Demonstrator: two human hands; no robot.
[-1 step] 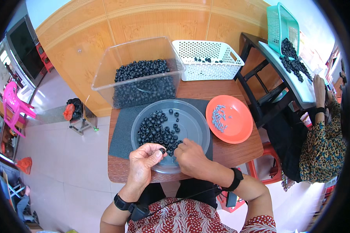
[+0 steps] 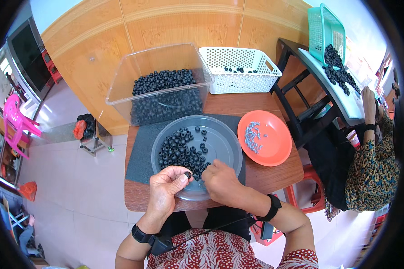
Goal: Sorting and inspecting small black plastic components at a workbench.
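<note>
Centrally, a round grey bowl [image 2: 224,139] of loose beads [image 2: 177,150] sits on a counter [image 2: 274,178]. Over the bowl's near part, the left hand [image 2: 163,187] pinches one black bead [image 2: 188,174]; just beside it, the right hand [image 2: 223,181] is bunched, whether around something I cannot tell. Right of the bowl lies an orange plate [image 2: 276,143] of small silvery bits [image 2: 252,136]. A steady pinch above the bowl should, I judge, let slips land inside. No brand, label or writing is readable.
</note>
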